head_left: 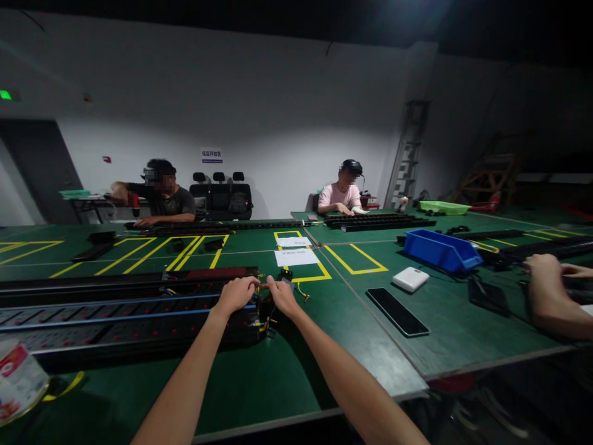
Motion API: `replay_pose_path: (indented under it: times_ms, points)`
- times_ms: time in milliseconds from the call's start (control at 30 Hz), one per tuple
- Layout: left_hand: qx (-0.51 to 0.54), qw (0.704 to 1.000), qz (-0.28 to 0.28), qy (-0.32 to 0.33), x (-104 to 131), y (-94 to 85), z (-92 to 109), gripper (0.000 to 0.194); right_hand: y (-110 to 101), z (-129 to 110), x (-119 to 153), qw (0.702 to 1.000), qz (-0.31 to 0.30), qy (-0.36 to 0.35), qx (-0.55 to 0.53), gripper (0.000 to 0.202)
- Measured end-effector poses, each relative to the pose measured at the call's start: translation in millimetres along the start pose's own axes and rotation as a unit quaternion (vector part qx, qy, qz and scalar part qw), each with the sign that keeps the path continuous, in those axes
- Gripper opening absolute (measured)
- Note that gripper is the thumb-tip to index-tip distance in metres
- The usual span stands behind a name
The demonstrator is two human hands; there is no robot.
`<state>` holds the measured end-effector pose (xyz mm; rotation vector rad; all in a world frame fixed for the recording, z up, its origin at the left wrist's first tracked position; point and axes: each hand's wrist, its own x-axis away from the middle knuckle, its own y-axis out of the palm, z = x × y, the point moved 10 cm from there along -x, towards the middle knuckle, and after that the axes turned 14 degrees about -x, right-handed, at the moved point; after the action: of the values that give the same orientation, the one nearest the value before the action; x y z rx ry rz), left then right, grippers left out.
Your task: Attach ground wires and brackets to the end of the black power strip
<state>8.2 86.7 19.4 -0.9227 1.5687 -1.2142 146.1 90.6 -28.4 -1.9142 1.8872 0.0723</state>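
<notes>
Several long black strips (pixel 139 334) with rows of red dots lie side by side on the left of the table. My left hand (pixel 238 293) rests over their right-hand end, fingers bent together. Close beside it is my right hand (pixel 282 296), thumb up and its other fingers curled out of sight. Both hands' fingertips nearly meet at the strip end; what is between them is too small and dark to make out. Short yellow and green wires (pixel 302 292) and a dark end piece (pixel 269 327) stick out around my right hand.
On the green table (pixel 333 364) are a black phone (pixel 397 312), a white box (pixel 410 279), a blue bin (pixel 440 250), paper labels (pixel 297 257) and a can (pixel 18 380). Two people work across the table; another person's hand (pixel 546 278) is at right.
</notes>
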Motion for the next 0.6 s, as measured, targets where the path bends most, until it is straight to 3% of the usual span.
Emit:
replay_pose_path:
  times_ms: [200, 400, 600]
  points:
    - [0.005, 1.000, 0.001, 0.005, -1, 2.1, -1, 0.039, -28, -11, -2, 0.998, 0.065, 0.009, -0.015, 0.083]
    - [0.023, 1.000, -0.001, 0.010, 0, 1.0, 0, 0.039, -106, -12, 2, 0.973, 0.212, 0.067, 0.065, 0.080]
    - [0.026, 1.000, -0.010, 0.012, 1, -1.3, 1, 0.038, -137, 24, 9, 0.943, 0.150, 0.194, 0.223, 0.075]
